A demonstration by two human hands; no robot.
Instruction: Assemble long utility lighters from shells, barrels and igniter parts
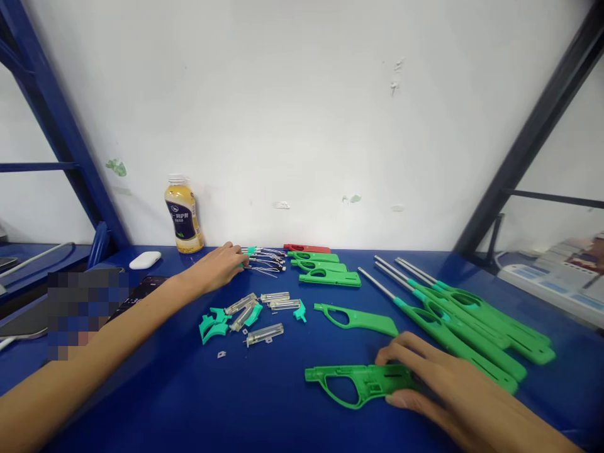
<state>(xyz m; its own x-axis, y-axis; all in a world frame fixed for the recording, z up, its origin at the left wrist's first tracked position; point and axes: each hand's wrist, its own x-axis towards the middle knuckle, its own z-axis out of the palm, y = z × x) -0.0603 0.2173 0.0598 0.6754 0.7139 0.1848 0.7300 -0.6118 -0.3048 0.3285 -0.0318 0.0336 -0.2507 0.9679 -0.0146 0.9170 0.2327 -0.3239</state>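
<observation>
My right hand (418, 377) grips the green lighter shell half (363, 380), hollow inner side up, at the front of the table. My left hand (225, 264) reaches to the back, its fingers closed at the teal end of a wired lighter part (264, 263); several such parts with thin wires lie there and the fingers partly hide them. Another green shell half (361, 319) lies just beyond my right hand. Clear fuel tanks (265, 333) and teal triggers (214, 324) are scattered between my arms.
Green shell halves (330, 277) and a red one (309, 248) line the back. Long green lighters with metal tubes (465, 314) lie at the right. A yellow bottle (184, 217), a white earbud case (145, 260) and a phone (139, 296) are at the left.
</observation>
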